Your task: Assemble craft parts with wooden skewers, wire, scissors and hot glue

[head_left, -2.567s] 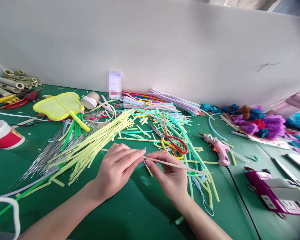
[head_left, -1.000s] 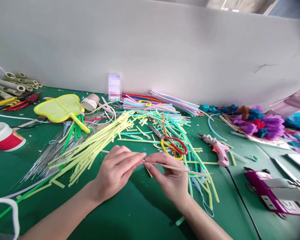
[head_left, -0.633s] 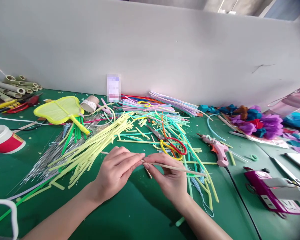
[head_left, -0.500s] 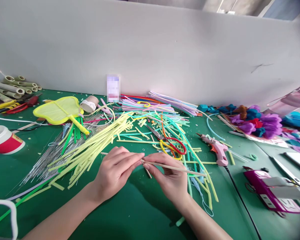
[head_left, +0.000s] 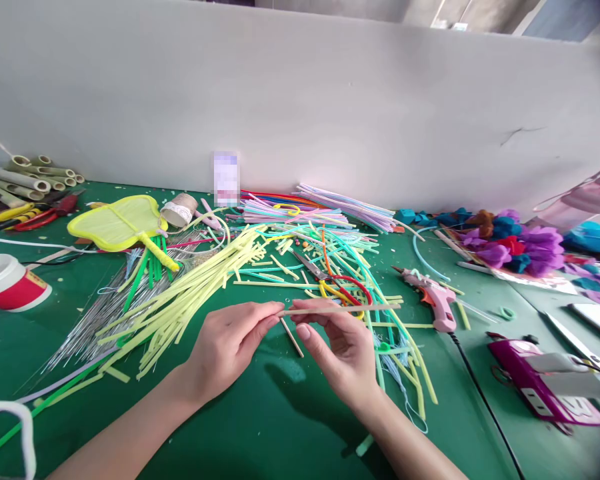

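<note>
1. A thin wooden stick (head_left: 353, 308) was held just above the green table (head_left: 280, 427), lying nearly level, with its free end reaching to the right over the loose coloured strips.
2. The left hand (head_left: 225, 347) pinched the stick's left tip between thumb and forefinger, the other fingers curled under.
3. The right hand (head_left: 343, 350) gripped the stick just beside that pinch; its fingers folded over the stick and hid that stretch of it.
4. A shorter stick (head_left: 291, 337) lay on the table below, in the gap between the two hands.
5. Behind the right hand's fingers, scissors (head_left: 347, 290) with red and yellow loops were partly covered by the stick and by strips.
6. A heap of pale yellow strips (head_left: 190, 293) fanned out to the left over a bundle of silver wires (head_left: 90, 320).
7. A pink glue gun (head_left: 437, 300) lay to the right, its black cord running off the lower edge.
8. A red and white cup (head_left: 7, 283) was cut off at the left edge; any print on its band was too small to read.
9. A magenta device (head_left: 545, 390) at the right was hard to make out.
10. A small upright object (head_left: 226, 179) against the wall was blurred, with no legible writing.
</note>
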Demonstrator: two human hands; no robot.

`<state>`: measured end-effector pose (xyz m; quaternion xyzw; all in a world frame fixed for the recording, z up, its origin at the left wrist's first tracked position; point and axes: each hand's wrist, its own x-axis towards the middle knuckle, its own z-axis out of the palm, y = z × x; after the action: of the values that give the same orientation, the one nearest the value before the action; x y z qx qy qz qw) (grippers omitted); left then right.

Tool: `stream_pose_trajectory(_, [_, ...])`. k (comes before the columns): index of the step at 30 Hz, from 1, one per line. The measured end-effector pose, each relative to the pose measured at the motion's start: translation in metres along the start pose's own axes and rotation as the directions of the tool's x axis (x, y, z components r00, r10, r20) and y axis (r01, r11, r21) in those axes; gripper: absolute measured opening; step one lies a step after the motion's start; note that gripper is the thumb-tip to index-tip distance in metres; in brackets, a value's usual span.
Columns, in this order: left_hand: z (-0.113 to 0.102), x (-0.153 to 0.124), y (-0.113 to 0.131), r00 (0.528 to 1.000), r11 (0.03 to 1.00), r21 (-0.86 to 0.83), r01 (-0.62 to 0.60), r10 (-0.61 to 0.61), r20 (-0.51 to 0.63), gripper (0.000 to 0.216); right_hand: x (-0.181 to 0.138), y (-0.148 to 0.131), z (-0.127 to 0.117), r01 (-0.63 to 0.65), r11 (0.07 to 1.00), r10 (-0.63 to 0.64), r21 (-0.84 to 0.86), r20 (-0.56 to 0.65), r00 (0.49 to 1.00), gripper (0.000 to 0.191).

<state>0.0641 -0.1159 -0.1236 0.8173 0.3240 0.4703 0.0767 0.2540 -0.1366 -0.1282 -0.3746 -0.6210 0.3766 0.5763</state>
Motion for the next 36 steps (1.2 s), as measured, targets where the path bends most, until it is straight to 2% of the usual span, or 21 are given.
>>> stream_pose_trajectory(3, [-0.001,-0.001,0.000,0.992,0.989,-0.079,0.123,-0.121,0.022,0.017,0.000,0.001,0.000,0.004,0.999,-0.004,-0.032,-0.004,1.000,0.018])
stream_pose_trajectory(5, [-0.001,-0.001,0.001,0.968,0.946,-0.205,0.251,-0.246,0.047,0.016,0.000,0.002,-0.001,0.008,0.999,-0.008,-0.051,0.002,1.000,0.019])
stream_pose_trajectory(8, [-0.002,0.005,0.003,0.891,0.775,-0.458,0.436,-0.444,0.096,0.016,0.000,0.002,0.000,0.012,0.998,-0.011,-0.059,0.023,1.000,0.023])
stream_pose_trajectory(11, [-0.004,0.016,0.006,0.819,0.595,-0.614,0.518,-0.553,0.154,0.021,0.004,-0.001,0.001,-0.010,0.997,0.014,-0.080,0.044,0.999,0.023])
stream_pose_trajectory(16, [-0.010,0.032,0.012,0.762,0.382,-0.747,0.544,-0.597,0.249,0.025,0.029,-0.023,0.001,-0.027,0.997,0.029,-0.077,0.022,0.999,0.030])
stream_pose_trajectory(21, [-0.010,0.054,0.022,0.729,0.179,-0.820,0.543,-0.584,0.356,0.025,0.073,-0.057,-0.003,0.081,0.997,-0.081,-0.013,0.025,0.996,0.028])
stream_pose_trajectory(25, [-0.011,0.077,0.033,0.748,0.144,-0.842,0.520,-0.553,0.367,0.022,0.095,-0.073,-0.007,0.111,0.994,-0.112,-0.016,-0.015,0.994,0.023])
stream_pose_trajectory(29, [-0.009,0.094,0.039,0.765,0.111,-0.864,0.491,-0.529,0.367,0.018,0.100,-0.078,-0.013,0.135,0.991,-0.135,-0.006,-0.007,0.991,0.024])
stream_pose_trajectory(36, [-0.004,0.103,0.036,0.748,0.018,-0.863,0.505,-0.509,0.427,0.017,0.102,-0.078,-0.022,0.151,0.988,-0.149,-0.019,0.056,0.987,0.020])
